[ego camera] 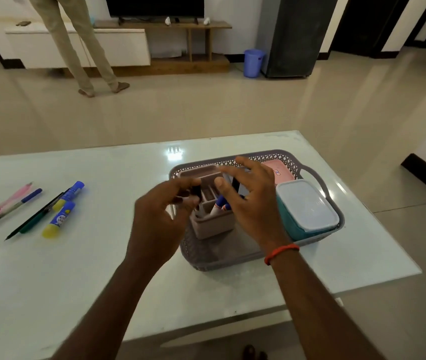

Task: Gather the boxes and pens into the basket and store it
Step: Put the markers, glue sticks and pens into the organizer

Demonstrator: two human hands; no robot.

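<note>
While the basket (279, 153) holds organiser (213, 227) with pens (221, 203), teal box (308, 207), pink box (280, 174), left hand (160, 219) grip unclear, right hand (252, 206) released.

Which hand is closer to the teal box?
Right. The right hand hovers just beside the teal box; the left hand is farther off, across the pen holder.

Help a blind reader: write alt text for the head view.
The left hand and right hand reach over a divided organizer in a grey basket on a white table. The basket also holds a teal box and a pink box; pens and glue sticks lie at left.
</note>
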